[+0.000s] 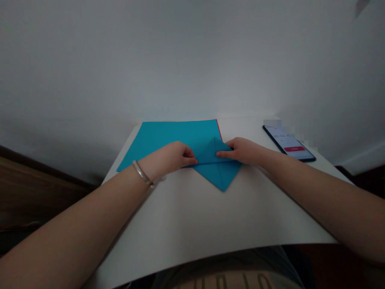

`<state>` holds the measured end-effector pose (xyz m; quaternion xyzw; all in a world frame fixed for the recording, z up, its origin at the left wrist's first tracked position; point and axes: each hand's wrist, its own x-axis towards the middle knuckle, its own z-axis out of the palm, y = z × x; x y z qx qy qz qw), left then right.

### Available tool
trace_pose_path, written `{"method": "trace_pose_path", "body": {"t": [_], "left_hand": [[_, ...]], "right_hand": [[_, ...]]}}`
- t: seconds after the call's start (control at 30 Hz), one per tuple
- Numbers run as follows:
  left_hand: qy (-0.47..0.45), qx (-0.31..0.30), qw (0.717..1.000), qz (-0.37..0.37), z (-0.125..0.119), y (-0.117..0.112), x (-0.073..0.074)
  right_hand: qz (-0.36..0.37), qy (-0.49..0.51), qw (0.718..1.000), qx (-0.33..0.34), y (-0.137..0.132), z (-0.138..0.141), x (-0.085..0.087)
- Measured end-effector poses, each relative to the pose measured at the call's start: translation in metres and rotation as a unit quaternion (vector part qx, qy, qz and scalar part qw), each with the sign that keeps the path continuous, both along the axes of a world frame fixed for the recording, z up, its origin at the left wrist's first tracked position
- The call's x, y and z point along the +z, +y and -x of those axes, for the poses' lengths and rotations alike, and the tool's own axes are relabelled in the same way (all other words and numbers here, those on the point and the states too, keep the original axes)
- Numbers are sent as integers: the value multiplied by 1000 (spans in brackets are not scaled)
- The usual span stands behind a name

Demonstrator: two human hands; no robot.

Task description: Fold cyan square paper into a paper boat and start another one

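A small folded piece of blue paper (pixel 218 168) lies on the white table (pixel 186 216), its lower corner pointing toward me. My left hand (pixel 171 157) is curled, its fingertips pressing the left end of the paper's fold. My right hand (pixel 240 150) is also curled and pinches the fold from the right. Behind it lies a stack of blue paper sheets (pixel 168 138) with a red edge showing at its right side. A silver bracelet (pixel 143 174) sits on my left wrist.
A phone (pixel 288 142) with its screen lit lies at the table's far right corner. A pale wall stands behind the table. Dark wooden floor shows to the left and right of the table.
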<state>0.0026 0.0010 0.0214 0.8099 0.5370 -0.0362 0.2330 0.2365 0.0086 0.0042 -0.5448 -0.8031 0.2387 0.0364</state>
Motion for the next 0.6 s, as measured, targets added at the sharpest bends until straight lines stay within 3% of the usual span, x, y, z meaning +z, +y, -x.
{"method": "trace_pose_path", "body": {"t": [0.3,0.6], "left_hand": [[44,-2,999,-17,2,-2,1],[64,-5,998,-22,3,0,-2]], "right_hand": [[-100,-4,995,6,-2,5,-11],[-109,-6,994,11,-3,4,-12]]}}
